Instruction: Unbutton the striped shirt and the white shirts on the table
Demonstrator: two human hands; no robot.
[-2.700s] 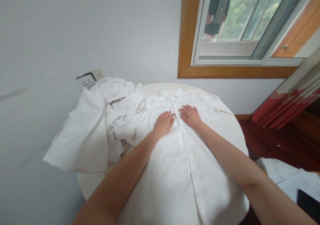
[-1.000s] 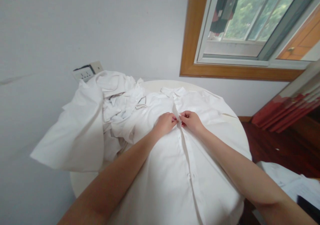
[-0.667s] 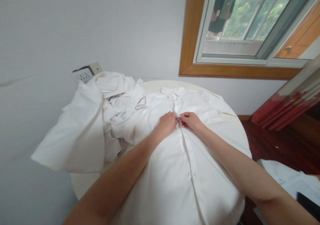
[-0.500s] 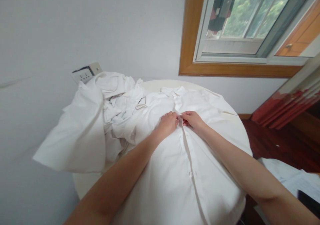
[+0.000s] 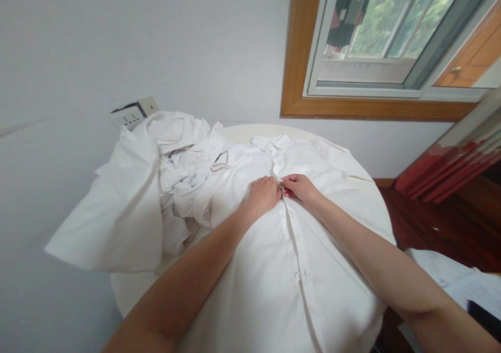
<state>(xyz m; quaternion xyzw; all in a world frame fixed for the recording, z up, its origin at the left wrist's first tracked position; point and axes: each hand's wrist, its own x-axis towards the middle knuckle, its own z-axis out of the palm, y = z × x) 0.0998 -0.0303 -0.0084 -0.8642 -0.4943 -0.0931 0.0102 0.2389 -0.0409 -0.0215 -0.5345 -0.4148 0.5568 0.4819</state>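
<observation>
A white button-up shirt (image 5: 258, 269) lies spread front side up over a round pale table (image 5: 131, 290), its collar (image 5: 270, 142) toward the wall. On the shirt's front placket, below the collar, my left hand (image 5: 265, 192) is closed with its fingers pinching the cloth. Close against it, my right hand (image 5: 299, 188) pinches the placket edge from the right. The fingertips of both hands meet, and any button between them is hidden. Lower down, the placket edges lie side by side, with a small button (image 5: 298, 275) showing.
A heap of crumpled white garments (image 5: 188, 170) sits on the table's left side, one piece hanging over the edge. Behind it is a wall socket (image 5: 131, 114). A wood-framed window (image 5: 293, 81) is beyond the table. Papers (image 5: 462, 285) lie at the lower right, near a red curtain (image 5: 434, 167).
Both hands stay at the same spot on the placket, with only slight finger movement. The left hand has shifted a little closer to the right fingertips.
</observation>
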